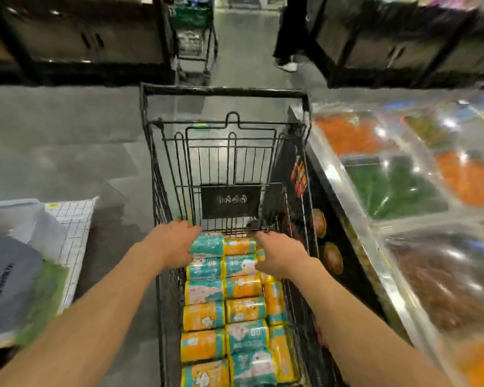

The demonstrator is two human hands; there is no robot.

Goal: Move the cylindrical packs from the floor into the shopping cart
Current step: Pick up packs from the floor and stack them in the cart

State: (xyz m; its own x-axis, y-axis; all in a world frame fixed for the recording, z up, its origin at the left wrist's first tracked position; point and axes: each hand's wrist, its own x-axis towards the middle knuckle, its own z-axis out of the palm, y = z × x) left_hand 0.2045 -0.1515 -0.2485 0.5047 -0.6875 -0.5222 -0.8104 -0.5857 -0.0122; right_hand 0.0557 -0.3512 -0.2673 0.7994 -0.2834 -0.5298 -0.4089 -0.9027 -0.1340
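A black wire shopping cart (151,152) stands in front of me. Several cylindrical packs (204,317) in orange and teal wrappers lie in rows on its floor. Both my arms reach down into the cart, to the far end of the rows. My left hand (176,243) lies over the left end of the farthest teal pack (210,244); its fingertips are hidden. My right hand (281,256) has curled fingers and thumb around the right end of the farthest orange pack (239,245).
A glass-topped freezer chest (403,196) with orange, green and brown goods runs along the cart's right side. Bags and a checked sheet (73,219) lie on the grey floor to the left. Ahead are dark shelving, another cart (196,37) and a standing person's legs (288,51).
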